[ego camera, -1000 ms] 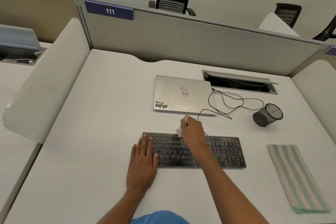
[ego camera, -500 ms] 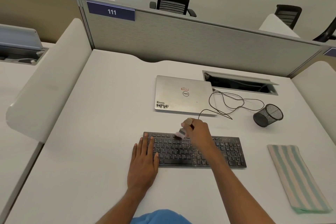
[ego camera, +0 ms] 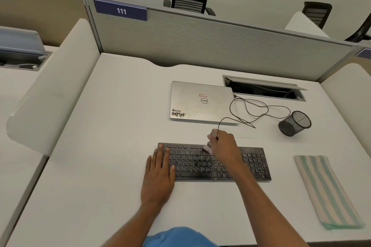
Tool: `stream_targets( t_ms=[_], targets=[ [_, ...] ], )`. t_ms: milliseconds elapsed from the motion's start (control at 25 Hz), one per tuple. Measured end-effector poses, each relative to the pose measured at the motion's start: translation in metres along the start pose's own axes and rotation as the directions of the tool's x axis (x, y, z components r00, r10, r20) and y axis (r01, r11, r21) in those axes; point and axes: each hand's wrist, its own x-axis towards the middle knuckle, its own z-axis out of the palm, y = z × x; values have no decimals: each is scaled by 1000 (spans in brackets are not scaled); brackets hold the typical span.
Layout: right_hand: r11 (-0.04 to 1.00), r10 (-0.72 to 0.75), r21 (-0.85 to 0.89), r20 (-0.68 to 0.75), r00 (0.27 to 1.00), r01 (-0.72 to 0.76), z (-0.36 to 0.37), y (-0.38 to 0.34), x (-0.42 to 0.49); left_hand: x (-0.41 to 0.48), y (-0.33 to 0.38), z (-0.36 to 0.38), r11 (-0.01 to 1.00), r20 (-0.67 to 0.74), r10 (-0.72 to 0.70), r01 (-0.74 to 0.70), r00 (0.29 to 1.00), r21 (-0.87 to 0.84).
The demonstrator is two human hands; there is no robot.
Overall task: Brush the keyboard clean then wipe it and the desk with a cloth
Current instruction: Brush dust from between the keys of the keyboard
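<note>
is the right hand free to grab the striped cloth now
Probably not yet: the right hand grips the brush over the keyboard. The striped cloth lies on the desk to its right, nothing between them, so the way looks free once the brush is down.

Blurred brush [ego camera: 208, 148] bristles, keyboard [ego camera: 255, 164] middle hidden under right hand [ego camera: 223, 145], far-right chair [ego camera: 361, 31] cropped

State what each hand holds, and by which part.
Right hand grips the brush by its handle. Left hand holds nothing; it rests flat on the keyboard.
</note>
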Motion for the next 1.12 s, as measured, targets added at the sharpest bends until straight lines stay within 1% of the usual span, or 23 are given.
stream_targets(
  t_ms=[80,120,240,400,440,520,560,600,720,800,920,1000,1080,1120],
  targets=[
    [999,-41,0,-61,997,41,9,-6,-6,0,0,-1,1000,2,-3,3,1000,-2],
    [998,-56,-10,-70,996,56,14,-7,-9,1,0,-1,1000,3,-4,4,1000,-3],
    [997,-60,-44,-25,998,59,24,-2,-12,1,1,-1,1000,6,-5,5,1000,-1],
    [992,-42,-120,-19,999,39,15,-3,-9,0,1,-1,1000,11,-6,5,1000,7],
    [996,-43,-74,-29,999,40,14,-4,-9,0,1,-1,1000,15,-7,7,1000,11],
    [995,-13,100,-17,1000,14,18,-4,-11,0,1,-1,1000,17,-10,10,1000,14],
    [989,-1,150,4,1000,0,19,-4,-14,0,1,-1,1000,16,-11,11,1000,13],
    [987,-6,162,25,1000,2,21,-3,-15,0,2,-1,1000,17,-11,11,1000,11],
    [999,-27,-42,42,999,28,15,4,-14,0,1,-1,1000,15,-6,6,1000,11],
    [997,-15,-76,24,1000,17,10,12,-9,0,1,-1,1000,16,-7,7,1000,11],
    [993,-1,121,-55,998,8,12,13,-6,0,1,-1,1000,18,-8,8,1000,9],
    [976,11,215,-96,995,10,17,9,-8,0,1,-1,1000,11,-7,7,1000,3],
    [977,-2,212,-110,994,25,23,10,-12,0,1,-1,1000,4,-2,2,1000,1],
    [986,-16,161,-107,994,33,24,12,-14,0,1,0,1000,3,0,0,1000,0]
  ],
)
